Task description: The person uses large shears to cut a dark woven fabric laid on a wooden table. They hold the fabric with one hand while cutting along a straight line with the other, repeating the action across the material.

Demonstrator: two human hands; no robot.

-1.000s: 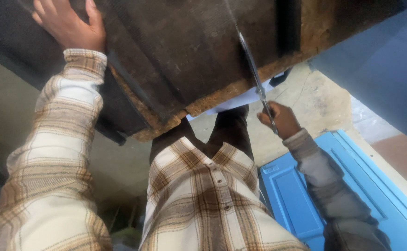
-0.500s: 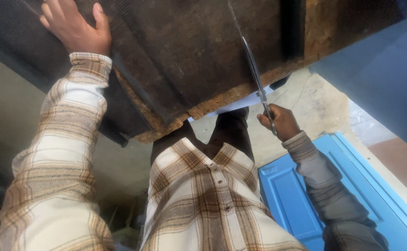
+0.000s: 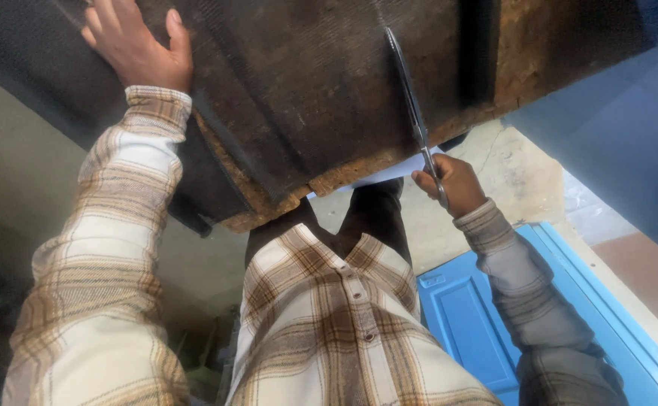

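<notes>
A large dark brown sheet of coarse material (image 3: pixel 306 90) with a rough tan edge lies across a table in front of me. My left hand (image 3: pixel 137 45) rests flat on it at the upper left, fingers spread. My right hand (image 3: pixel 453 184) grips the handles of long metal scissors (image 3: pixel 411 105) at the sheet's near edge. The blades point away from me over the sheet. A strip of white paper (image 3: pixel 389 171) shows just under the sheet's edge beside my right hand.
A blue panelled door (image 3: pixel 464 323) lies flat on the floor at the lower right. A grey-blue surface (image 3: pixel 629 150) stands to the right. The concrete floor (image 3: pixel 509 165) shows below the table edge. Dark clutter sits at the lower left.
My right hand and the scissors have shifted slightly down and toward me along the sheet. My left hand has stayed pressed on the sheet.
</notes>
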